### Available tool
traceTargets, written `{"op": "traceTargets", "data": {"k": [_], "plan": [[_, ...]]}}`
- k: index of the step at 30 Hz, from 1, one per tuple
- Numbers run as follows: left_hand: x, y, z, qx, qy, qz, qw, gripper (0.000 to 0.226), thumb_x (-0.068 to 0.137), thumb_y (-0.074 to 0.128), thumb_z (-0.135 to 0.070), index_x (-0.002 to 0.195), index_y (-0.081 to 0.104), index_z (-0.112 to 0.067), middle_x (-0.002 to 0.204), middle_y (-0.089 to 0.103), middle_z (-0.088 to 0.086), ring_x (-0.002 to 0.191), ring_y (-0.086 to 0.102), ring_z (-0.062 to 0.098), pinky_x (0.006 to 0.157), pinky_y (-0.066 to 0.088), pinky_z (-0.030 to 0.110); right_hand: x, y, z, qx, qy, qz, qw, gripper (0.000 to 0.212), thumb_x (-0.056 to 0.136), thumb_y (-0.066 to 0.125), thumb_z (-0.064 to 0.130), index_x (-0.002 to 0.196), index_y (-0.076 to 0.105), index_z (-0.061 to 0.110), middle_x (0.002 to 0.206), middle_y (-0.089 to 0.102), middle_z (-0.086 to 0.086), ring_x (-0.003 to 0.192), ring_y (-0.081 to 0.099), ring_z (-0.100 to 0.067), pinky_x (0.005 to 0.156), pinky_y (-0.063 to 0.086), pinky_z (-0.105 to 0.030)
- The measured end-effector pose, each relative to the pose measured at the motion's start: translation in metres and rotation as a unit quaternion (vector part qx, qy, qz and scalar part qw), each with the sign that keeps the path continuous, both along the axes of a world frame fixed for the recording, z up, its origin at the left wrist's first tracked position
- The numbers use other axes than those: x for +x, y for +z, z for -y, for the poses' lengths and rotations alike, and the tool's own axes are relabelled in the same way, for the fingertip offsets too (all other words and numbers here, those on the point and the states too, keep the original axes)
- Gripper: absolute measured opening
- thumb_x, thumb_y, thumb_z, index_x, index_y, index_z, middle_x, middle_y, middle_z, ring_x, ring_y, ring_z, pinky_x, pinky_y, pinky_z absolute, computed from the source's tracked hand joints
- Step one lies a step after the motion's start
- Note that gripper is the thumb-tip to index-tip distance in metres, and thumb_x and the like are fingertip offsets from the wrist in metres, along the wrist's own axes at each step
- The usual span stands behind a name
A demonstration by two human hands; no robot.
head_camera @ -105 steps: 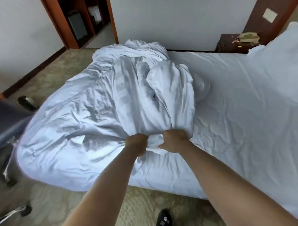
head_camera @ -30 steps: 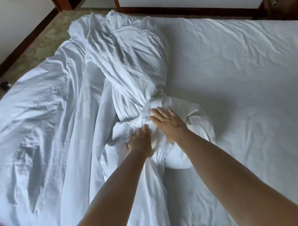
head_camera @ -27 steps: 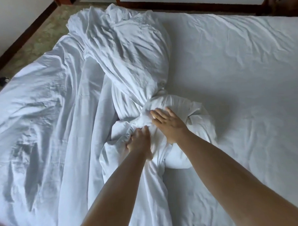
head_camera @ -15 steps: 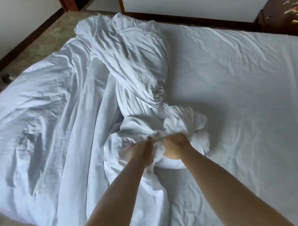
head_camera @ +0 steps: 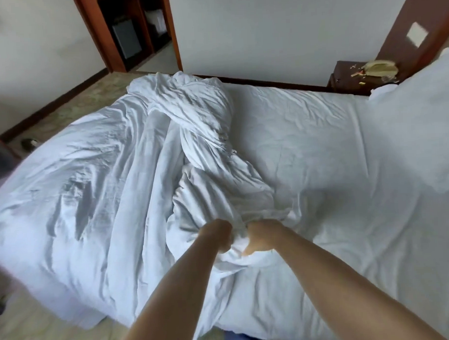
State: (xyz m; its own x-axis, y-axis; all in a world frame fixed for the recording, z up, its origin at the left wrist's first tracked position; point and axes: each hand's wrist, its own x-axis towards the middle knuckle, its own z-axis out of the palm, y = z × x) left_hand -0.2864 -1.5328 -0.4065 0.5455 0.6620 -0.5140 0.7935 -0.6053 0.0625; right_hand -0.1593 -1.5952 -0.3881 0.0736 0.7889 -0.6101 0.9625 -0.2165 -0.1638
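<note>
Both hands, left [head_camera: 218,233] and right [head_camera: 261,233], have fingers bunched on the duvet [head_camera: 132,178] near the bed's [head_camera: 319,146] near edge, mid-untangling; next likely calls for pulling it flat.

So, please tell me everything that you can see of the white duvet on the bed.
The duvet is white, soft-looking cloth, heavily creased. It lies bunched on the left half of the bed, twisted into a thick roll near the middle; its left side hangs over the bed's edge. The left hand and the right hand grip its near end side by side, fingers curled into the cloth.
</note>
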Motion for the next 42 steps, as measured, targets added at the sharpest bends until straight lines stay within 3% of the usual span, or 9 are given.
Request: {"op": "traceTargets", "data": {"k": [3,11,22,27,29,33,35,37,42], "plan": [[-0.008,0.023,0.047,0.028,-0.007,0.04,0.999,0.039,0.092,0.05,-0.024,0.129,0.054,-0.011,0.134,0.054,0.011,0.126,0.05,0.027,0.105,0.041,0.034,-0.007,0.026,0.05,0.035,-0.004,-0.003,0.999,0.052,0.072,0.075,0.047,0.113,0.064,0.017,0.105,0.069,-0.001,0.093,0.065,-0.021,0.071,0.044,-0.024],[0.008,0.08,0.134,0.062,-0.023,0.077,0.995,0.037,0.09,0.049,-0.014,0.126,0.054,-0.006,0.13,0.055,0.013,0.122,0.053,0.029,0.099,0.044,0.034,0.002,0.073,0.146,0.13,0.011,0.093,0.987,0.048,0.085,0.065,0.029,0.127,0.051,0.013,0.127,0.06,-0.006,0.115,0.059,-0.027,0.09,0.048,-0.034],[0.073,0.196,0.17,0.066,0.003,0.258,0.964,0.036,0.094,0.046,-0.012,0.127,0.049,0.004,0.135,0.05,0.022,0.126,0.047,0.033,0.098,0.036,0.028,0.052,0.217,0.188,0.304,0.056,0.321,0.895,0.035,0.087,0.053,0.006,0.121,0.047,0.01,0.116,0.065,-0.007,0.105,0.063,-0.031,0.07,0.038,-0.03],[0.063,0.145,0.183,0.01,-0.058,0.1,0.993,0.041,0.091,0.047,-0.005,0.131,0.045,0.007,0.137,0.047,0.02,0.126,0.047,0.031,0.097,0.037,0.025,0.048,0.143,0.206,0.144,-0.027,0.16,0.976,0.045,0.086,0.061,0.014,0.13,0.05,0.012,0.129,0.057,-0.008,0.112,0.058,-0.025,0.09,0.049,-0.032],[0.048,0.11,0.185,-0.045,-0.079,0.017,0.996,0.054,0.082,0.061,-0.001,0.134,0.048,0.0,0.137,0.049,0.013,0.124,0.05,0.027,0.092,0.043,0.025,0.036,0.104,0.213,0.035,-0.033,0.069,0.996,0.057,0.08,0.071,0.016,0.132,0.049,0.009,0.128,0.057,-0.01,0.101,0.057,-0.022,0.084,0.048,-0.028],[0.026,0.059,0.19,-0.139,-0.06,-0.047,0.987,0.043,0.082,0.06,0.003,0.124,0.06,-0.004,0.116,0.06,0.009,0.1,0.058,0.021,0.064,0.046,0.02,0.022,0.05,0.229,-0.06,-0.006,0.071,0.996,0.018,0.083,0.067,0.016,0.094,0.056,0.007,0.079,0.054,-0.004,0.07,0.053,-0.022,0.068,0.045,-0.029],[0.022,0.046,0.189,-0.127,-0.05,-0.018,0.99,0.039,0.088,0.05,0.002,0.125,0.059,-0.005,0.122,0.058,0.01,0.107,0.057,0.022,0.072,0.049,0.017,0.027,0.033,0.233,-0.05,-0.013,0.099,0.994,0.007,0.085,0.06,0.014,0.087,0.054,0.013,0.098,0.06,-0.006,0.089,0.06,-0.024,0.075,0.045,-0.028],[0.02,0.035,0.186,-0.103,-0.04,0.033,0.993,0.043,0.088,0.045,0.0,0.128,0.056,-0.01,0.136,0.051,0.008,0.124,0.049,0.021,0.096,0.042,0.021,0.036,0.02,0.236,-0.031,-0.037,0.113,0.992,0.024,0.085,0.055,0.013,0.108,0.057,0.018,0.122,0.059,-0.004,0.111,0.058,-0.023,0.082,0.045,-0.026],[0.034,0.021,0.182,-0.095,-0.026,0.08,0.992,0.056,0.086,0.04,0.0,0.14,0.044,-0.018,0.147,0.04,0.007,0.136,0.037,0.019,0.107,0.033,0.026,0.059,0.0,0.234,0.03,-0.059,0.136,0.988,0.037,0.088,0.045,0.012,0.125,0.049,0.016,0.12,0.057,-0.008,0.111,0.056,-0.025,0.079,0.039,-0.03]]}}
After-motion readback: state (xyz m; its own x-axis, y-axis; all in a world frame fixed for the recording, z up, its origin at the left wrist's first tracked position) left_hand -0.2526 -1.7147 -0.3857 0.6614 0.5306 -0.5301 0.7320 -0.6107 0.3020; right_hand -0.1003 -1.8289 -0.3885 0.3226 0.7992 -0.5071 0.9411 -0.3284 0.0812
